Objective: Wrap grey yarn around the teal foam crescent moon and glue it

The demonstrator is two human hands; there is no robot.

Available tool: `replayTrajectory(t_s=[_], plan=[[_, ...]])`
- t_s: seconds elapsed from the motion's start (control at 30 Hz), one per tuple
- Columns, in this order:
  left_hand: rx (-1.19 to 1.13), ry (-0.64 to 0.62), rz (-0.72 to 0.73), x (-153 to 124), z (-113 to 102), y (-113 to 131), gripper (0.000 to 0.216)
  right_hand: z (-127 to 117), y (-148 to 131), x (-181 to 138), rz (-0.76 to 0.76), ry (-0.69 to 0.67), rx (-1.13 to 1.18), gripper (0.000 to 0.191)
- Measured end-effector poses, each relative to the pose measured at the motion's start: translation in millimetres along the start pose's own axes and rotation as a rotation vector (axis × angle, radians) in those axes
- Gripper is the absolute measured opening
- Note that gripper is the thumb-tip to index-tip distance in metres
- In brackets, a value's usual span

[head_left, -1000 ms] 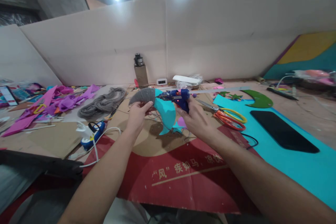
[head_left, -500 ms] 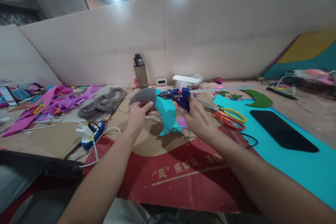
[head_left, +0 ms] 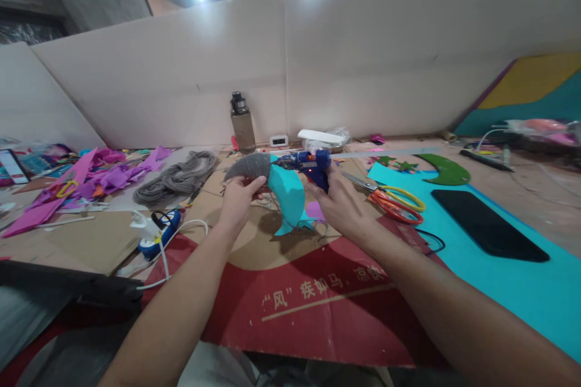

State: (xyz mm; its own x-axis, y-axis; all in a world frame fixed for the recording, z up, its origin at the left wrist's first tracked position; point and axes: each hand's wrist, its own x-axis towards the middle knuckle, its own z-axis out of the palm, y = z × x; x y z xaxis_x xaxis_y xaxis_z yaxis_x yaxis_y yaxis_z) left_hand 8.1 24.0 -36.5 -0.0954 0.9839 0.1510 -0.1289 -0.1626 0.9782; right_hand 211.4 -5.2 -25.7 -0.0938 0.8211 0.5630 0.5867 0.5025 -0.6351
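My left hand (head_left: 239, 198) is closed on a crescent-shaped piece (head_left: 284, 190) held up over the table. Its upper end is wrapped in grey yarn and the rest is bare turquoise foam. My right hand (head_left: 338, 202) grips a blue hot glue gun (head_left: 311, 164), whose nozzle points left at the top edge of the crescent where the yarn wrap ends. A thin strand of yarn trails below the crescent.
A coil of grey yarn (head_left: 179, 176) lies to the left, orange and yellow scissors (head_left: 393, 201) to the right. A turquoise sheet (head_left: 521, 287) carries a black phone (head_left: 488, 233). A water bottle (head_left: 242, 124), purple scraps (head_left: 109, 176), a green crescent (head_left: 447, 170) and red-printed cardboard (head_left: 313, 305) are around.
The glue gun and the crescent have shifted slightly left and closer together; otherwise both hands keep the same hold.
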Motion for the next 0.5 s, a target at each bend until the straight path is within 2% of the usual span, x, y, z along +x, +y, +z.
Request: replayTrajectory(t_s=[0.5], plan=[[0.025, -0.029, 0.003, -0.5, 0.0, -0.2, 0.03, -4.0, -4.8, -0.3, 0.012, 0.024, -0.012, 0.046]])
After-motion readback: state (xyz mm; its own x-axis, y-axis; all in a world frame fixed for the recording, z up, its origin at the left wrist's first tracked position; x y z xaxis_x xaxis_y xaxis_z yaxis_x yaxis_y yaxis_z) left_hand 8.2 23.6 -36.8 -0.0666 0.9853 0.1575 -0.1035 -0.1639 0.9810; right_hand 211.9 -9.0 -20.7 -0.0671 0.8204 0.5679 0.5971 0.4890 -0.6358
